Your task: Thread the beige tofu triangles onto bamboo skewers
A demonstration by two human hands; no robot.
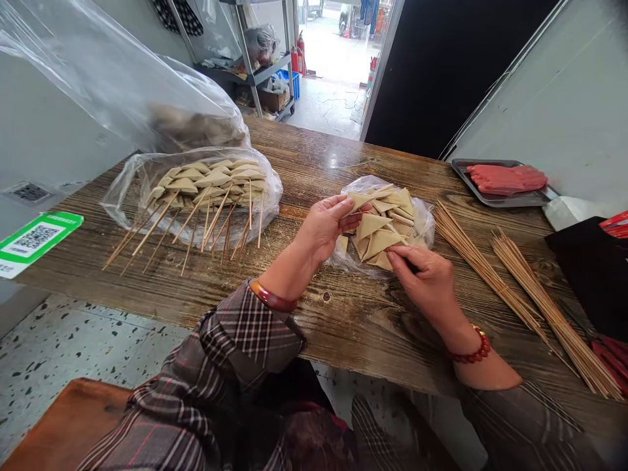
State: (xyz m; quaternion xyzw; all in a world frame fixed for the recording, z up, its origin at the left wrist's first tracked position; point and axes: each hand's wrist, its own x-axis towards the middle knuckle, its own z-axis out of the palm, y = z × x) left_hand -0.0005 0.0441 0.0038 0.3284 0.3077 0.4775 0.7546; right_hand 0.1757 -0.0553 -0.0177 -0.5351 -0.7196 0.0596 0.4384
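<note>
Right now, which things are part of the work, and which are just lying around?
Part of the work, it seems:
left hand, pinching a tan piece
right hand, at the pile of tan pieces
bare skewers
skewered tan pieces

Probably just around:
red food on the tray
green QR-code sign
blue crate

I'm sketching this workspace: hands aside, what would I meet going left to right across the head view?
Green QR-code sign → skewered tan pieces → loose tan pieces → first bundle of sticks → second bundle of sticks.
</note>
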